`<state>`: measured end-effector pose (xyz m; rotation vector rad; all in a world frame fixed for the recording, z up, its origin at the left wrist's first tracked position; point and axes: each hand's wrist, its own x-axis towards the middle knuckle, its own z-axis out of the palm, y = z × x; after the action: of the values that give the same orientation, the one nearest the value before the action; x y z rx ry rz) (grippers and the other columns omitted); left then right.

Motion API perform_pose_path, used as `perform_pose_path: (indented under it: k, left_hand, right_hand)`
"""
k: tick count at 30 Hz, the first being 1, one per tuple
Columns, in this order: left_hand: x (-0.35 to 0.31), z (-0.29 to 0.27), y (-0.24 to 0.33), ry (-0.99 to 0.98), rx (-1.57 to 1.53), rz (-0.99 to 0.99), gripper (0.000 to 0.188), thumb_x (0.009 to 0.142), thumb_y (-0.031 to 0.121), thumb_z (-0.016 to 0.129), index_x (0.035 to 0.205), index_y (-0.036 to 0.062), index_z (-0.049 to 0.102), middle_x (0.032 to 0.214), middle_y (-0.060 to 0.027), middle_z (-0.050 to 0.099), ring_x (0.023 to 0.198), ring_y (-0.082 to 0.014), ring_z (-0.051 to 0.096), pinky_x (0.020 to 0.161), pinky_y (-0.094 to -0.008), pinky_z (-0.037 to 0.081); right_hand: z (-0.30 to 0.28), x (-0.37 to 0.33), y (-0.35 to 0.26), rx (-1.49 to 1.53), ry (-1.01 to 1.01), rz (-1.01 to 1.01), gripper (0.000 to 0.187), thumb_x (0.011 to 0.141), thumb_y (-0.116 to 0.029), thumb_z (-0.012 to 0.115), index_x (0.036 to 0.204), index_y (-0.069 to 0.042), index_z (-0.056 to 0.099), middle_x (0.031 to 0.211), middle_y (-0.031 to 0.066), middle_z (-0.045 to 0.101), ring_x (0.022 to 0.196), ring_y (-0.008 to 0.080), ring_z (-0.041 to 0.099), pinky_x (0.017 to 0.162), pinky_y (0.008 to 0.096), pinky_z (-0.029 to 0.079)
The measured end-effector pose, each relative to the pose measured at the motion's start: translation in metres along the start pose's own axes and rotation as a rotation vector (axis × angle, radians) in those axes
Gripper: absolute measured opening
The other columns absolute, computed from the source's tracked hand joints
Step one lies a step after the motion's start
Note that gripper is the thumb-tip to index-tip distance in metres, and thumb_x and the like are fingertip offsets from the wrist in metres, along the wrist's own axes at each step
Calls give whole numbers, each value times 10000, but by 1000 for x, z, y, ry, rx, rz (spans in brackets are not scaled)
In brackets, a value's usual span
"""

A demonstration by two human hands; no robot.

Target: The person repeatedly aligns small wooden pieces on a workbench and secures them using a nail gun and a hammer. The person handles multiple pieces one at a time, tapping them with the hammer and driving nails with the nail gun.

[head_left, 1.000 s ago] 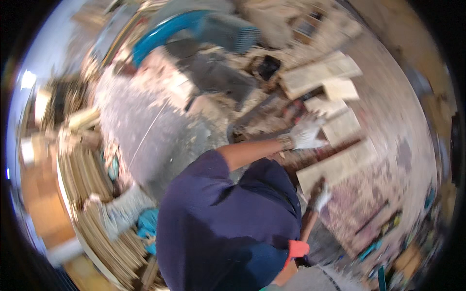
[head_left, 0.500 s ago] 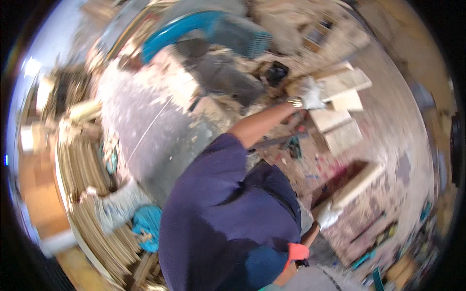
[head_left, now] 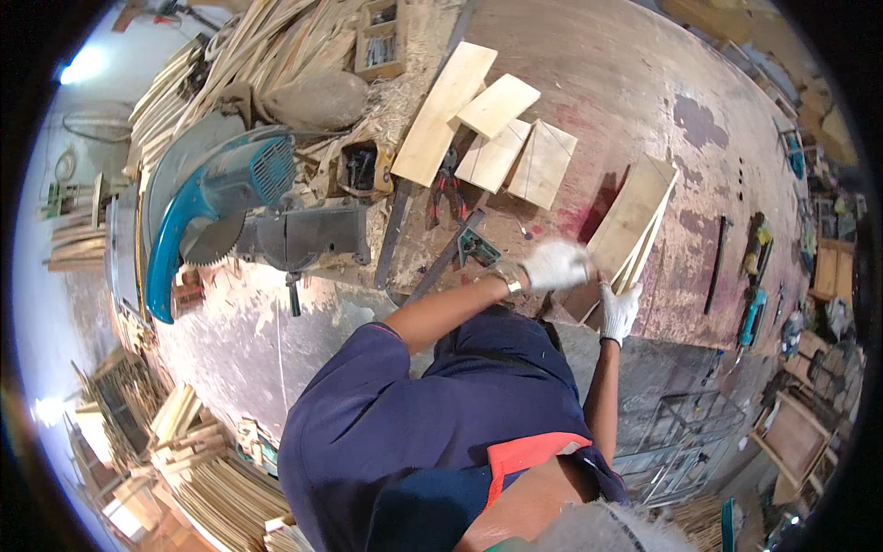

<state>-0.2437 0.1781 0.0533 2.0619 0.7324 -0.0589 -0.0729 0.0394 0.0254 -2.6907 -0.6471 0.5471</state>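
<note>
My right hand, in a white glove, grips the near end of several pale wooden boards on the workbench. Their near ends lie together, while the edges on the right fan slightly apart. Beside that same end hovers my gloved left hand, blurred by motion, its fingers not clear. Further off, two short boards marked with pencil lines, one of them a short board, lie next to each other. Another short piece rests across the long board and the marked pieces.
A teal mitre saw with an exposed blade stands at the left. Pliers, a metal square and a small green tool lie near the boards. To the right are a dark rod and a teal-handled tool.
My left hand has left the short boards and come over to the near end of the stack beside my right hand. The right hand keeps its grip. The view has turned.
</note>
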Motion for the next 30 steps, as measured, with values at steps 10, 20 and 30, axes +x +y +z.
perform_pose_path:
  k: [10,20,30]
  left_hand:
    - [-50,-145,-267,649,556,-819,1008,710,672,758,1503,135,440,1377,-291,490,1295,-455,486,1049,-580,423]
    - [-69,-200,-201,839,335,-627,847,704,572,845,1328,57,593,1031,-245,678,1000,-390,673,857,-491,542]
    - [-32,5,-40,451,-1243,-115,356,1036,323,625,1275,60,598,931,-2,670,753,-111,632,684,-264,545]
  right_hand:
    - [3,-32,-44,-74,-103,-77,725,740,-354,780,1308,-61,439,1165,242,662,1001,435,691,859,496,567]
    - [-14,-24,-24,29,-86,-78,577,793,-325,753,1212,-70,449,968,270,704,925,460,697,806,531,553]
    - [-21,1,5,168,-82,-165,699,811,-401,776,1324,-8,511,1013,314,709,959,465,706,810,493,561]
